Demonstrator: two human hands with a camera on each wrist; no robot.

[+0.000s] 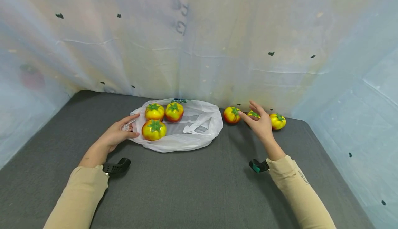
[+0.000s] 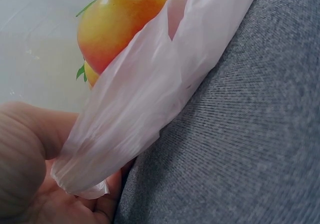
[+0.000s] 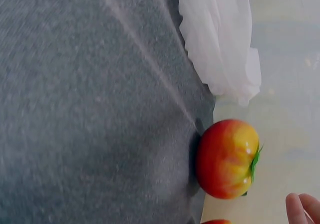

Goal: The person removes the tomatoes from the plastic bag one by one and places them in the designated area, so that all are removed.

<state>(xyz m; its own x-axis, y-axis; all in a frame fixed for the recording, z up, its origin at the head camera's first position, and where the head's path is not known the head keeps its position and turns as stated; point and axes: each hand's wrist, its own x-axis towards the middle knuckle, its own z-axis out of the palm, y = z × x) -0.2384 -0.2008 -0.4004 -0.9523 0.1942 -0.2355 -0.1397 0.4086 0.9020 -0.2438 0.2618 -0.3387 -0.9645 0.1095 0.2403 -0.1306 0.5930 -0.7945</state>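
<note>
A white plastic bag (image 1: 199,140) lies spread on the grey table with three yellow-and-red toy tomatoes (image 1: 154,130) at its left side. My left hand (image 1: 116,134) pinches the bag's left edge between thumb and fingers; the left wrist view shows the gathered plastic (image 2: 115,119) running into that hand. Three more tomatoes stand in a row right of the bag. Over the middle tomato (image 1: 253,114) hovers my right hand (image 1: 260,125), thumb and fingers spread, partly covering it. Beside its thumb is the nearest tomato (image 1: 231,115), and the last tomato (image 1: 277,121) sits right of the hand.
Pale plastic sheeting (image 1: 217,42) hangs behind the table and along both sides. The grey tabletop (image 1: 186,187) stretches from the bag toward me. A dark band is worn on each wrist.
</note>
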